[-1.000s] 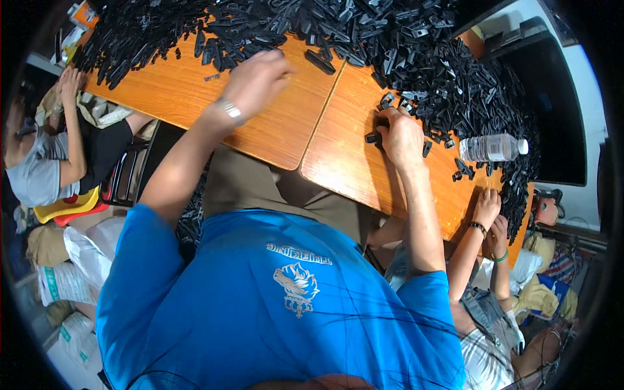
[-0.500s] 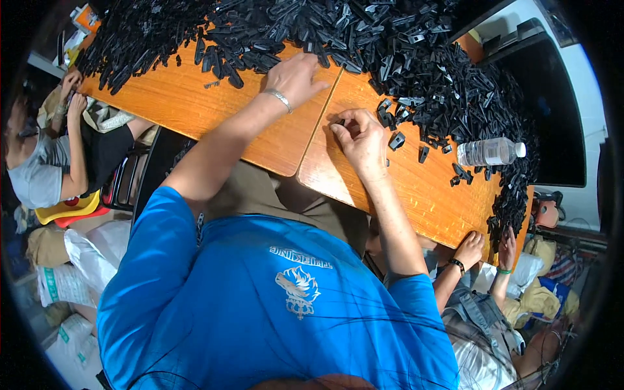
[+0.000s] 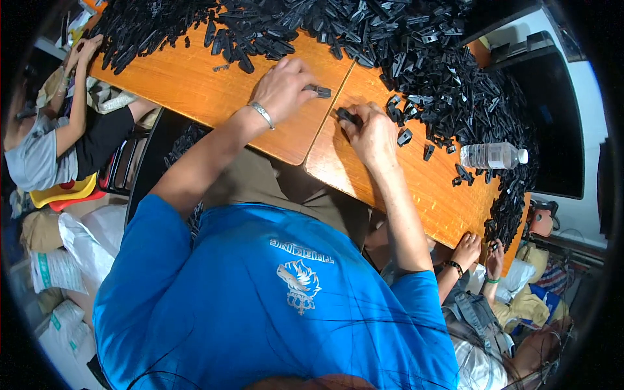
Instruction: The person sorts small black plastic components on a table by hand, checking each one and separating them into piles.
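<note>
My left hand (image 3: 283, 88), with a silver bracelet at the wrist, is closed on a long black plastic part (image 3: 318, 91) just above the wooden table (image 3: 221, 104). The part points right, toward the seam between two tabletops. Across that seam, my right hand (image 3: 373, 133) pinches a small black plastic piece (image 3: 349, 117) between thumb and fingers. The two parts are apart. A few loose black pieces (image 3: 404, 136) lie to the right of my right hand. Beyond both hands spreads a large heap of black plastic parts (image 3: 364, 32).
A clear plastic bottle (image 3: 494, 156) lies on its side at the right, beside the heap. A black monitor (image 3: 539, 117) stands behind it. One person (image 3: 65, 130) sits at the far left; another's hands (image 3: 467, 250) are at the table's right end. White bags (image 3: 97, 240) lie at left.
My left hand has drawn back from the heap's edge with a long black part in it. My right hand has shifted slightly right, and more of its piece shows.
</note>
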Demonstrator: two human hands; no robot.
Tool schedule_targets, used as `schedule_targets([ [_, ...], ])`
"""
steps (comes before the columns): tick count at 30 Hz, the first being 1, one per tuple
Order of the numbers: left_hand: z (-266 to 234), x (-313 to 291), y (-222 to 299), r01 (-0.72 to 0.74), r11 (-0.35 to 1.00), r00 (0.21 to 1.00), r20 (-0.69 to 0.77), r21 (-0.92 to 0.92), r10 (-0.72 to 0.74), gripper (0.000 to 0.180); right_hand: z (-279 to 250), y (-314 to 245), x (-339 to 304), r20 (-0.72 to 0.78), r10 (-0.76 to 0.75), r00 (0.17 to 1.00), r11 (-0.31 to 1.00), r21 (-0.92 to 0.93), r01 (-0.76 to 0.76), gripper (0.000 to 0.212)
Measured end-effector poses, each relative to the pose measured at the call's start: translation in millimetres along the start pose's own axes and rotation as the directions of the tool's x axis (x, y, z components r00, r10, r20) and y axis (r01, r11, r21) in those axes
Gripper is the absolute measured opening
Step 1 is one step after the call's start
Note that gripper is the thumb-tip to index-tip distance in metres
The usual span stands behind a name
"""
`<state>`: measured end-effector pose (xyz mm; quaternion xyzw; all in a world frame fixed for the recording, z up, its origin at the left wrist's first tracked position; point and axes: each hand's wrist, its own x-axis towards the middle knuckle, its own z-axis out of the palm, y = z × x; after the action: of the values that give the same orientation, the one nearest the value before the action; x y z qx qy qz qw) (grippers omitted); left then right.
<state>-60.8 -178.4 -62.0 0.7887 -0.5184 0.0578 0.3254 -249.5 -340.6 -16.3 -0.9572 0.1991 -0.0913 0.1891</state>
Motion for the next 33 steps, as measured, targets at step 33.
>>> schedule_targets([
  [33,-132.2,-83.5,-59.8,0.306,0.944,0.871,0.437,-0.125,-0.224,0.021,8.7,20.1,13.3,-0.136,-0.413,0.901,0.896,0.117,0.428,0.017],
])
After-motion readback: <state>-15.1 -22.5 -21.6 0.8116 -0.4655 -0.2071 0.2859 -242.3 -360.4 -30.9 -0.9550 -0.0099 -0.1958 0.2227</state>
